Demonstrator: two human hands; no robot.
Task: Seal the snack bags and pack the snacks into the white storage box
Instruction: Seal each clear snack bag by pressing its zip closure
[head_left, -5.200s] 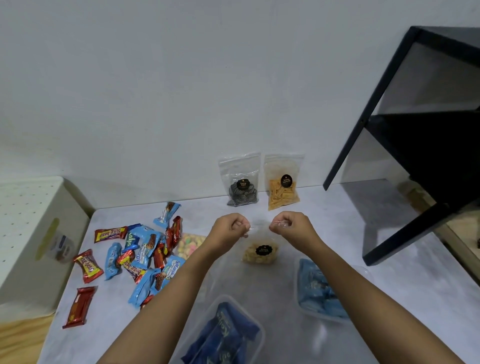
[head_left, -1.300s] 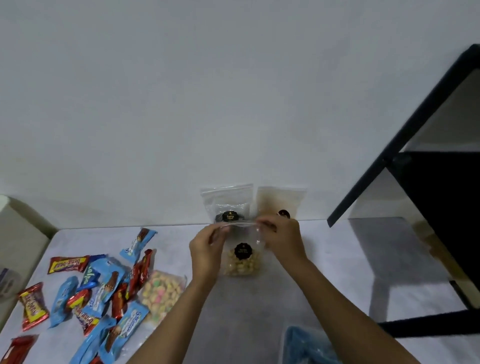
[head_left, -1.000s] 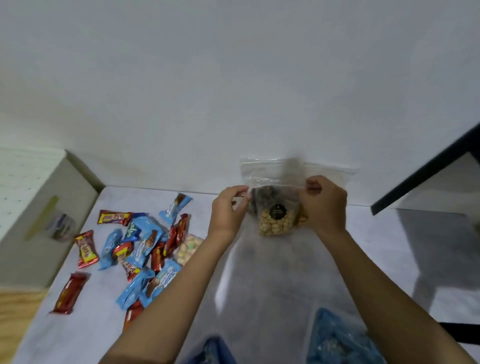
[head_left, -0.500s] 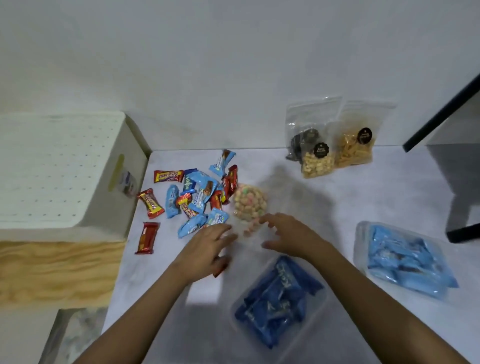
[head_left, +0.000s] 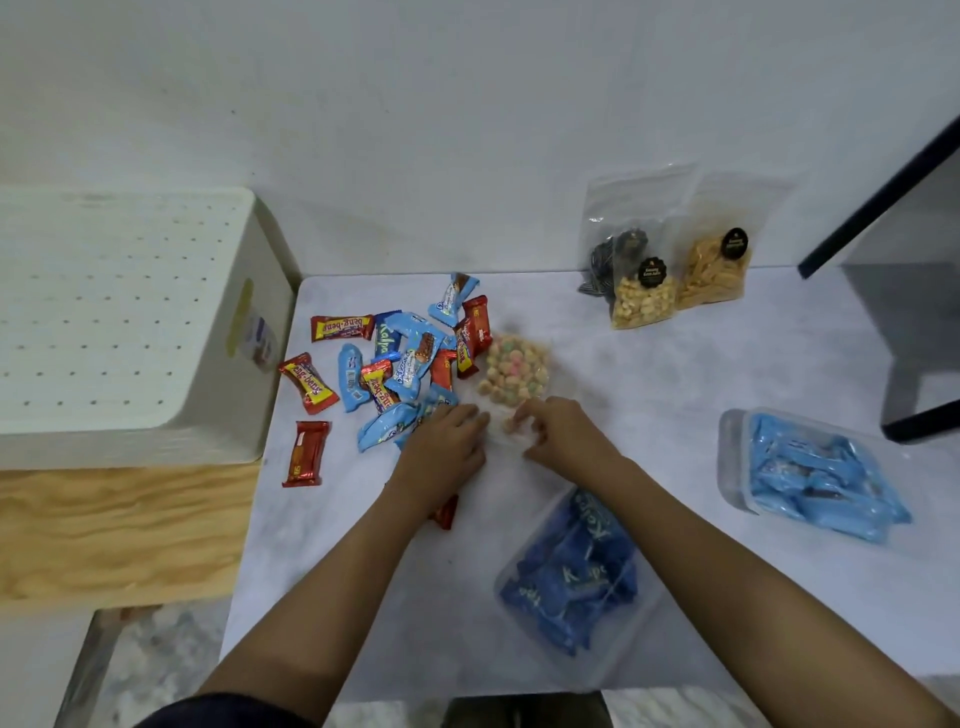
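Observation:
A clear bag of pastel puffed snacks (head_left: 515, 368) lies flat on the grey table (head_left: 649, 395), its mouth towards me. My left hand (head_left: 445, 448) and my right hand (head_left: 562, 432) sit at that near edge, fingers curled onto the plastic, a few loose-looking pieces between them. Three more clear bags lean on the back wall: dark snacks (head_left: 615, 254), pale round snacks (head_left: 643, 304) and orange chips (head_left: 712, 270). The white storage box (head_left: 130, 322) stands at the left with its perforated lid on.
Several red and blue wrapped candies (head_left: 405, 358) lie in a heap left of the bag. Two clear tubs hold blue packets, one near me (head_left: 571, 582), one at the right (head_left: 810, 478). A black shelf frame (head_left: 883, 182) rises at the right. The box rests on a wooden stand (head_left: 119, 530).
The bag of pale round snacks has been set against the wall beside the other two. Both hands came back and down to the pastel snack bag, and their fingers have closed on its near edge.

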